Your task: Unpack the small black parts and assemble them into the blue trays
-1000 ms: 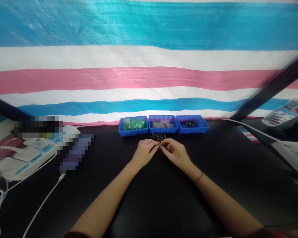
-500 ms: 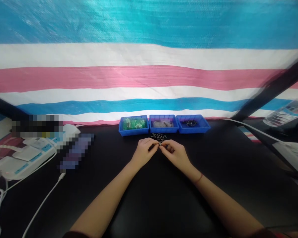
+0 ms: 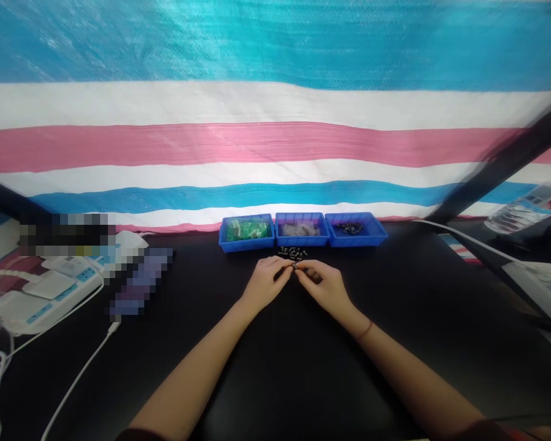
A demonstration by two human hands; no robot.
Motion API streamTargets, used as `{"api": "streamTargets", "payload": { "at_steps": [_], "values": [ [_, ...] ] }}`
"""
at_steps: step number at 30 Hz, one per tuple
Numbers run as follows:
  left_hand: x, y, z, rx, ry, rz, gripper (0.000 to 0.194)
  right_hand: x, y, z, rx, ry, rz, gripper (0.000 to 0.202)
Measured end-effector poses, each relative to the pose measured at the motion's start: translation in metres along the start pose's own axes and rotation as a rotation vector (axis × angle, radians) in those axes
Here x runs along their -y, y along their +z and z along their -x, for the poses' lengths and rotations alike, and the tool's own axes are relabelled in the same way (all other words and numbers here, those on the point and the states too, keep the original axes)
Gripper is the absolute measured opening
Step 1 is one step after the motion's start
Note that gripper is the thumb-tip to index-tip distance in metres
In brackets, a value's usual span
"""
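My left hand (image 3: pixel 265 282) and my right hand (image 3: pixel 326 286) meet fingertip to fingertip over the black table, both in a pinch. Between them is a small metallic part (image 3: pixel 294 266), mostly covered by the fingertips; its exact shape is too small to tell. Just beyond the fingers lies a loose pile of small dark and silvery parts (image 3: pixel 292 252). Behind the pile, three blue trays stand in a row: the left tray (image 3: pixel 247 247) holds green and pale items, the middle tray (image 3: pixel 303 241) clear plastic bags, the right tray (image 3: pixel 370 236) small dark parts.
At the left are a white power strip (image 3: pixel 67 294) with plugs and cables, and a blurred flat object (image 3: pixel 142 282) with a white cable. Another white power strip (image 3: pixel 539 288) and a clear plastic package (image 3: pixel 528 211) are at the right. A striped sheet (image 3: pixel 275 144) hangs behind.
The small part between my fingertips shows less than before, and my fingers have shifted slightly around it. Both hands remain in nearly the same place.
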State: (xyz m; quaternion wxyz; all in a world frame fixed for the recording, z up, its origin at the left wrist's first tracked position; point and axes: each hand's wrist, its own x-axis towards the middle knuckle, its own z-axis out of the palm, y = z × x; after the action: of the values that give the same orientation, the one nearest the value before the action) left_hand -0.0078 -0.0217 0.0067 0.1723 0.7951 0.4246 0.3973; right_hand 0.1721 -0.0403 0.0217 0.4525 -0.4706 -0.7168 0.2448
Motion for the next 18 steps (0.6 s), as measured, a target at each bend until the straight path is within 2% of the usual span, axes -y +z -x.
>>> {"api": "streamTargets", "payload": {
  "at_steps": [7,18],
  "values": [
    [0.0001,-0.0007,0.0001,-0.012,-0.005,0.072,0.019,0.0021,-0.0015,-0.0011,0.008,-0.052,-0.053,0.017],
    [-0.0009,-0.004,-0.0025,0.001,-0.051,0.188,0.017,-0.0024,0.001,0.0025,0.064,0.065,-0.117,0.015]
  ]
}}
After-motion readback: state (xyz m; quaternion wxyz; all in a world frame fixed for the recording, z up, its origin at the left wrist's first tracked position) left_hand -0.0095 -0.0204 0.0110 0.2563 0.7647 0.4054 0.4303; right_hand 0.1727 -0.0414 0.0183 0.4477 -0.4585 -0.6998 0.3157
